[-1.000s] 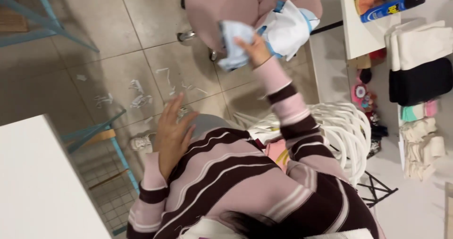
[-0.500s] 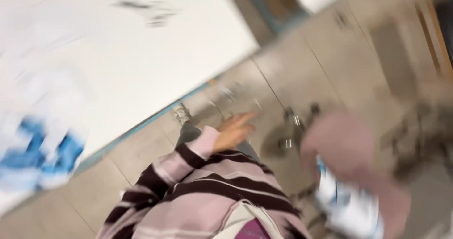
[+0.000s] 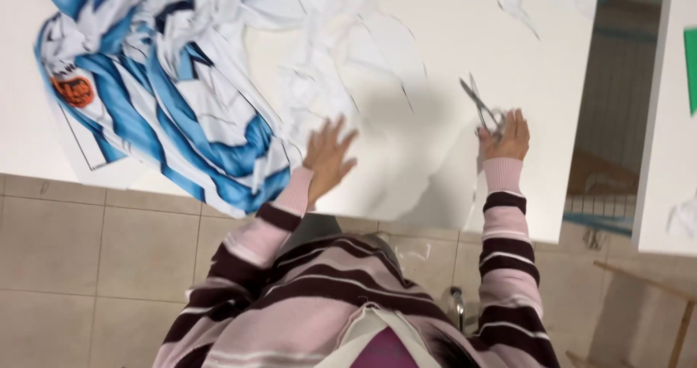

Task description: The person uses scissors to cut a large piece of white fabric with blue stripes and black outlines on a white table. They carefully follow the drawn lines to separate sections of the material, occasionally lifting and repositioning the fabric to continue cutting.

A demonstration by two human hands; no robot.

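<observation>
A pair of slim metal scissors (image 3: pixel 479 107) lies on the white worktop (image 3: pixel 406 19), blades parted and pointing away, its handles under the fingers of the right hand (image 3: pixel 504 136), which closes on them. The left hand (image 3: pixel 328 156) rests flat with fingers spread on white paper scraps (image 3: pixel 341 70), just beside a crumpled blue-and-white printed sheet (image 3: pixel 167 85). The scissor handles are mostly hidden by the fingers. The sheet's upper part is cut off by the frame. Striped sleeves (image 3: pixel 501 215) cover both wrists.
</observation>
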